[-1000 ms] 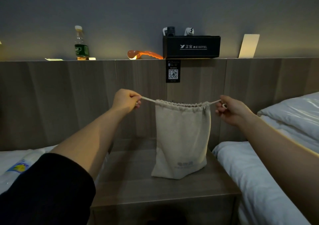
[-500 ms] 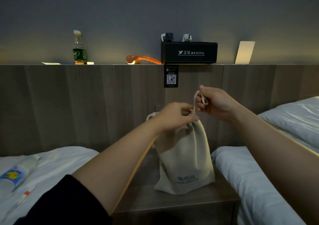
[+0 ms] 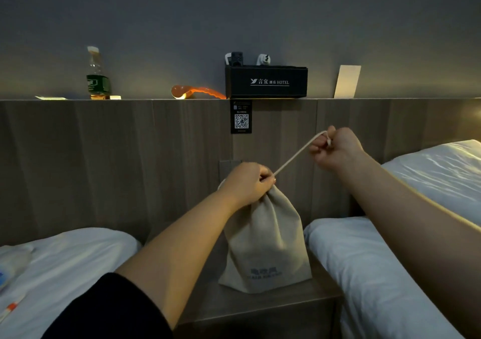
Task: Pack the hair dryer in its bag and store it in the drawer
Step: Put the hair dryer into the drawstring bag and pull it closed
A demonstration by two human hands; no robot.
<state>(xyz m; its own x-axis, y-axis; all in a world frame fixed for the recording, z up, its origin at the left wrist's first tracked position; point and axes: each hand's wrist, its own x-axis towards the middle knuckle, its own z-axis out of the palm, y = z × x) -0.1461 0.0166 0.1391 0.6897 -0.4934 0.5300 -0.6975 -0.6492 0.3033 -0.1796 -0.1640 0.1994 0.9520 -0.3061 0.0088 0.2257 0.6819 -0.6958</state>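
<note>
A beige cloth drawstring bag (image 3: 265, 242) stands upright on the wooden nightstand (image 3: 250, 305) between two beds. Its mouth is gathered tight. My left hand (image 3: 247, 184) grips the bunched neck of the bag. My right hand (image 3: 334, 148) is up and to the right, holding the end of the drawstring (image 3: 296, 155), which runs taut from the neck to my fist. The hair dryer is not visible; the bag bulges as if filled. No drawer front shows in this view.
White bedding lies at the left (image 3: 65, 263) and right (image 3: 369, 268) of the nightstand. The wooden headboard ledge carries a green-labelled bottle (image 3: 97, 76), an orange object (image 3: 195, 92), a black hotel box (image 3: 266, 81) and a white card (image 3: 347, 81). A QR sign (image 3: 241, 117) hangs below.
Both hands first pulled the cords apart sideways. My left hand then moved onto the bag's neck, and my right hand has drawn the cord farther up and right, pulling it taut.
</note>
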